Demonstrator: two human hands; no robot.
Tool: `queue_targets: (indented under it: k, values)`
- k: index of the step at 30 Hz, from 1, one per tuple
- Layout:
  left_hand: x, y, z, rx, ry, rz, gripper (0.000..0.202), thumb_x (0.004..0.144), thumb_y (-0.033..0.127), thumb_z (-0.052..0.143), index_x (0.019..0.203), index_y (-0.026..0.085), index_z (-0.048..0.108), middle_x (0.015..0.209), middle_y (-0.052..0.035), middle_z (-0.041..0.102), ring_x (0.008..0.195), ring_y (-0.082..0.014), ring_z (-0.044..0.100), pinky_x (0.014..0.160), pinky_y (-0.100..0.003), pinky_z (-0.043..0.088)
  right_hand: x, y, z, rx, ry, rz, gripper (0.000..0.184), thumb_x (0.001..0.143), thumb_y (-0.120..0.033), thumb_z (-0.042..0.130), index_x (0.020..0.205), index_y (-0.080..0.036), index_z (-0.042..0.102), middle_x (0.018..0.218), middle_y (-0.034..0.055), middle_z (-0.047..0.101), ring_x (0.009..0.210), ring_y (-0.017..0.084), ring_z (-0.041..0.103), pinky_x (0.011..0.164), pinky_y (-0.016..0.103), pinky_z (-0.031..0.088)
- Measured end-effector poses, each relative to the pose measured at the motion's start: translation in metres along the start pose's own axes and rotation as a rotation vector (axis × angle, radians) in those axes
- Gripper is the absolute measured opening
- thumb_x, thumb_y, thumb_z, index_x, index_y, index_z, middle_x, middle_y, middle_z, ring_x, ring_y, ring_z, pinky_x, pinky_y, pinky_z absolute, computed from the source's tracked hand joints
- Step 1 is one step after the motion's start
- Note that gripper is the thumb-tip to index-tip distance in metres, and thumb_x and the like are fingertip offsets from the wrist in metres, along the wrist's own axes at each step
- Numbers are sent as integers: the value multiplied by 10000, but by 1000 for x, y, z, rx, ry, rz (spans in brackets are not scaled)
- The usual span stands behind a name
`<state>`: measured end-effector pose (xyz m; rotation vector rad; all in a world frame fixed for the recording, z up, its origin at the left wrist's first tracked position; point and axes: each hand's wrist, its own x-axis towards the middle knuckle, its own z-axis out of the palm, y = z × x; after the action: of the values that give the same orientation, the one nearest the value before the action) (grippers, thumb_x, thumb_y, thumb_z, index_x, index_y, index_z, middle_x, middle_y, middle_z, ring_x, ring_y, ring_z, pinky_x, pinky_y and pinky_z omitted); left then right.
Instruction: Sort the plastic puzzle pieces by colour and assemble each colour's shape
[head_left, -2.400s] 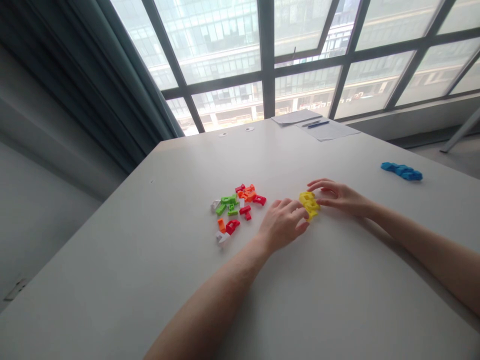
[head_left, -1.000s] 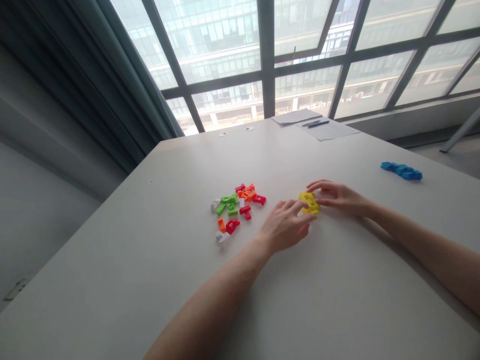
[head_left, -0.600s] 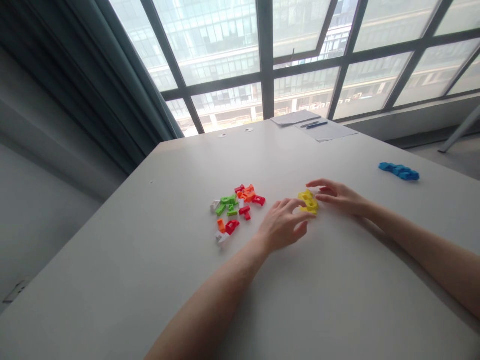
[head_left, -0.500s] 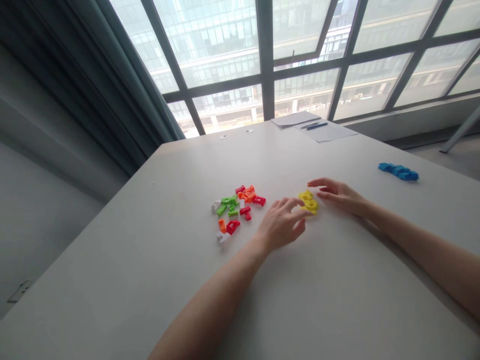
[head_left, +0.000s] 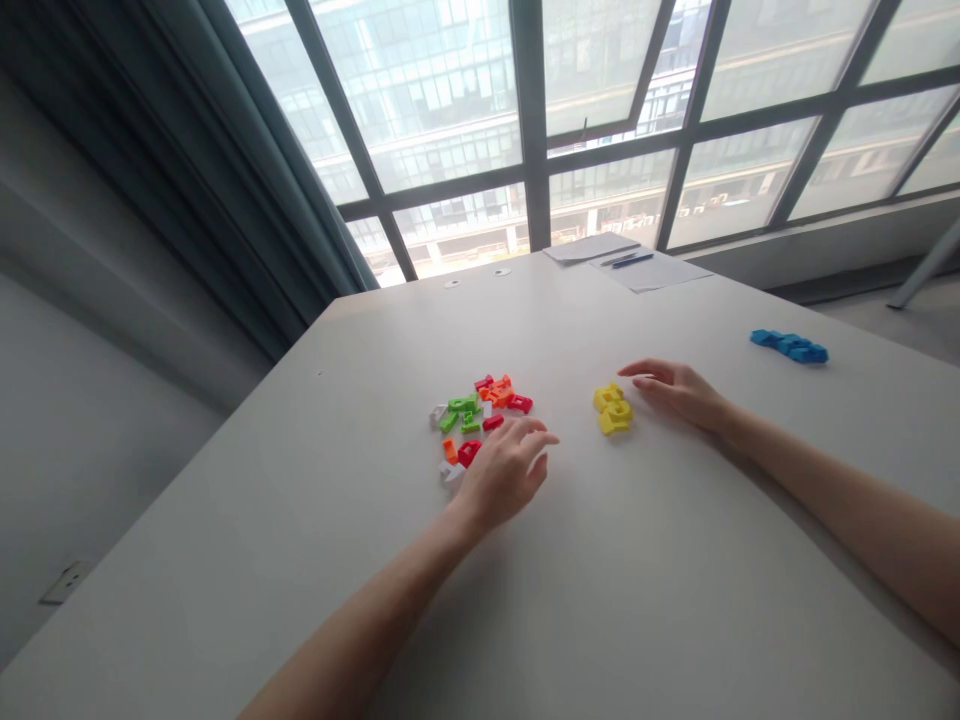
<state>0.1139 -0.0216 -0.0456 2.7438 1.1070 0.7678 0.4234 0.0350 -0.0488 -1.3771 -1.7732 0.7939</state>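
A small yellow block assembly [head_left: 613,410] lies on the white table [head_left: 645,580]. My right hand [head_left: 679,390] rests just to its right, fingers stretched out, holding nothing. My left hand [head_left: 504,470] hovers over the near edge of a pile of loose pieces [head_left: 476,420] in green, orange, red and white. Its fingers are spread and empty, with the fingertips near a red piece [head_left: 493,423].
A blue block assembly [head_left: 789,346] lies at the table's right side. Sheets of paper [head_left: 626,260] with a pen [head_left: 632,260] sit at the far edge by the window. A dark curtain [head_left: 247,170] hangs at the left.
My left hand has let go of the yellow assembly and moved left to the pile of loose pieces. My right hand stays beside the yellow assembly. The view has shifted slightly.
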Motion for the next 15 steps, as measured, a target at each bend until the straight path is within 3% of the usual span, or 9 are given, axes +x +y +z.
queue_targets:
  k: [3, 7, 15]
  values:
    - [-19, -1, 1, 27, 19, -7, 263, 857, 94, 528, 1069, 217, 625, 1138, -70, 620, 1028, -212, 597, 902, -397, 533, 0, 0, 1, -31, -40, 11, 504, 775, -655, 542, 1000, -227, 683, 991, 71, 716, 877, 288, 638, 751, 411, 506]
    - [-23, -2, 3, 48, 31, -5, 285, 846, 73, 529, 1078, 211, 621, 1133, -67, 636, 1051, -221, 590, 930, -413, 518, 1, 3, 3, -52, -58, -24, 516, 790, -661, 533, 1022, -220, 668, 1015, 88, 704, 868, 282, 639, 754, 420, 511]
    - [-21, -4, 4, 1, 15, -42, 323, 819, 59, 543, 1094, 215, 613, 1126, -73, 630, 1094, -220, 576, 975, -419, 500, 4, 6, 5, -200, -228, -202, 523, 810, -637, 546, 1173, -267, 615, 1252, 106, 585, 1192, 306, 526, 1007, 455, 435]
